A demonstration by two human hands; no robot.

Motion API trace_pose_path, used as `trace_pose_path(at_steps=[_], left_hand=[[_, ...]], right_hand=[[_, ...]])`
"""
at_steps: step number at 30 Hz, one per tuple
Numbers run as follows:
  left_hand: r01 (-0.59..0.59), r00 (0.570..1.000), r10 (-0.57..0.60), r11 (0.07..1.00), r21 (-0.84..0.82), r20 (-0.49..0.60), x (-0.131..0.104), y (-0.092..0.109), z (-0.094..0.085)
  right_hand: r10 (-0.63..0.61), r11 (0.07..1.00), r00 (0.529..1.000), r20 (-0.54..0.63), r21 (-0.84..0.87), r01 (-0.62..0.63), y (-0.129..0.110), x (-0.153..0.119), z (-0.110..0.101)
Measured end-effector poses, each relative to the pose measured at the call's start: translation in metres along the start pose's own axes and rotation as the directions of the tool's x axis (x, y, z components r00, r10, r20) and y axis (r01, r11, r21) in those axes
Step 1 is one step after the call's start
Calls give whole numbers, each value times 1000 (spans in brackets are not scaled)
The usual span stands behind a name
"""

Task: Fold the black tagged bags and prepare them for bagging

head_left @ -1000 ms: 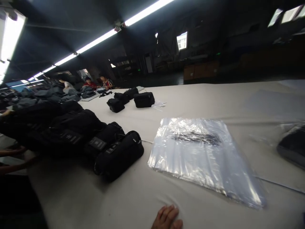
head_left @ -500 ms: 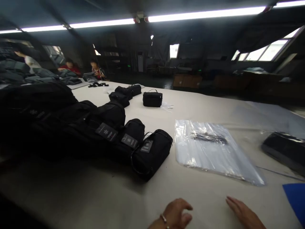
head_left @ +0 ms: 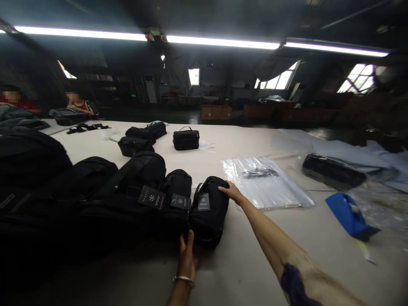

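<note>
Taking hold of the small black bag (head_left: 208,210) between both hands: right hand (head_left: 232,192) spread flat on its far end, left hand (head_left: 186,255) open against its near end. Needing next, probably, to squeeze in and lift it off the row.

A large, dim factory or packing hall. A long cloth-covered worktable (head_left: 255,140) carries rows of identical tagged black bags (head_left: 208,210) and a stack of clear plastic bags (head_left: 267,182). Fluorescent tube lights (head_left: 223,41) run overhead. Cardboard boxes (head_left: 216,111) stand by the far wall, and seated workers (head_left: 78,103) handle bags far left.

Both hands (head_left: 186,255) on black pouch (head_left: 208,210)
</note>
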State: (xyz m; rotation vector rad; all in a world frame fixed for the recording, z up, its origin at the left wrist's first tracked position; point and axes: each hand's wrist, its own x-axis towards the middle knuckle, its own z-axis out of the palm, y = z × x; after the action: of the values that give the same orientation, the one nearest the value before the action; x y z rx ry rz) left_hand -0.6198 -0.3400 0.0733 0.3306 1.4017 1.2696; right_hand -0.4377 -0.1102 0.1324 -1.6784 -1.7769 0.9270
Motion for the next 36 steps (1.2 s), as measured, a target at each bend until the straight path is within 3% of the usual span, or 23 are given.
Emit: trace_pose_path(at_steps=[4, 7, 10, 13, 15, 17, 19, 21, 22, 25, 27, 30, 32, 36], left_hand=[[-38, 998, 41, 997, -71, 54, 7, 4, 0], [-113, 985, 105, 992, 53, 138, 10, -2, -14], [-159, 960, 86, 951, 266, 266, 15, -8, -27], [-283, 900, 44, 815, 505, 433, 16, -3, -24], [-442, 861, 116, 653, 615, 495, 12, 8, -15], [-616, 787, 293, 432, 659, 544, 4, 22, -1], [-737, 660, 410, 190, 649, 630, -5, 34, 15], [-777, 578, 365, -25, 629, 730, -11, 42, 32], [-772, 571, 302, -120, 624, 764, -12, 43, 41], [-694, 622, 119, -373, 616, 774, -15, 44, 64], [-644, 668, 41, -470, 604, 743, -16, 44, 77], [-611, 735, -64, -495, 618, 675, -19, 47, 92], [-607, 755, -115, -494, 622, 646, -18, 50, 98], [-663, 716, -158, -458, 592, 680, -8, 56, 101]], right_hand=[[26, 997, 998, -56, -70, -30, 6, -40, -21], [112, 990, 991, -78, -74, -118, 30, -104, -56], [249, 968, 968, -41, -15, -249, 63, -184, -90], [349, 937, 937, 27, -36, -348, 90, -250, -110], [343, 935, 939, 22, -99, -340, 100, -274, -118], [306, 945, 951, -53, -105, -310, 103, -281, -123], [269, 959, 953, -138, -55, -279, 100, -274, -125], [234, 970, 960, -155, -29, -241, 96, -260, -125], [215, 974, 968, -129, -47, -223, 94, -253, -124], [199, 963, 980, -12, -186, -197, 89, -233, -122], [226, 939, 972, 63, -279, -200, 87, -222, -121], [284, 915, 952, 114, -328, -234, 86, -210, -122], [314, 910, 944, 104, -316, -268, 87, -206, -120], [341, 919, 937, 78, -239, -314, 99, -206, -113]])
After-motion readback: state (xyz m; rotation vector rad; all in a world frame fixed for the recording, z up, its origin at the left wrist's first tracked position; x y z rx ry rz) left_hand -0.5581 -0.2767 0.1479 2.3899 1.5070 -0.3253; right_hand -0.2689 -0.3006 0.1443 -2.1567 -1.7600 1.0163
